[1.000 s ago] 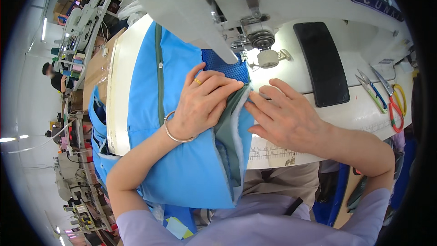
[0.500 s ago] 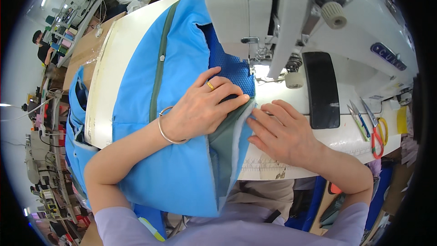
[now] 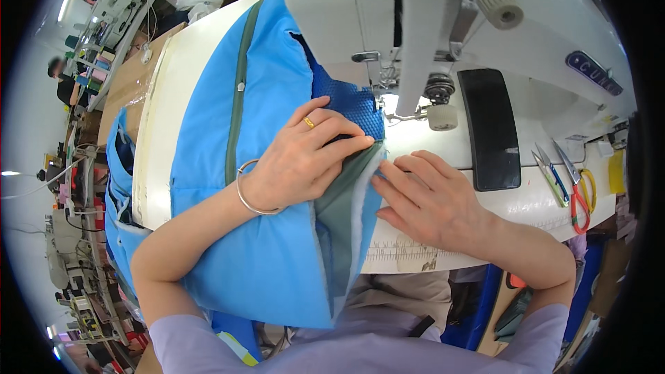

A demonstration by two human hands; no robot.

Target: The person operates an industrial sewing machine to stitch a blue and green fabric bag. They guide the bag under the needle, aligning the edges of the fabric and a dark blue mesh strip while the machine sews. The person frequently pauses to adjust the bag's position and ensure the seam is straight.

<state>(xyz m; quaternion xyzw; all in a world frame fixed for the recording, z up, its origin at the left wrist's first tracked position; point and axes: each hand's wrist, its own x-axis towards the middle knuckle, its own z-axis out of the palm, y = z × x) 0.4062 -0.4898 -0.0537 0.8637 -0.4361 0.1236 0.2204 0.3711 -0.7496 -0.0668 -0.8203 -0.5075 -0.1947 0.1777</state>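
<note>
A large blue fabric piece with a dark green zipper strip is draped over the sewing table. Its blue mesh part reaches the needle area of a white sewing machine. My left hand, with a ring and a bangle, rests on the fabric; its fingers are spread and their tips press beside the mesh edge. On the other side, my right hand has its fingertips closed on the fabric's layered edge, where grey-green lining and pale padding show. The right fingertips are partly hidden.
Right of the needle lies a black rectangular pad. Red-and-yellow-handled scissors and small snips lie at the table's right. More blue fabric hangs at the left edge. A person is far left, among other machines.
The whole view has shifted slightly, with the machine appearing a little further left. Both hands keep nearly the same hold and place on the fabric.
</note>
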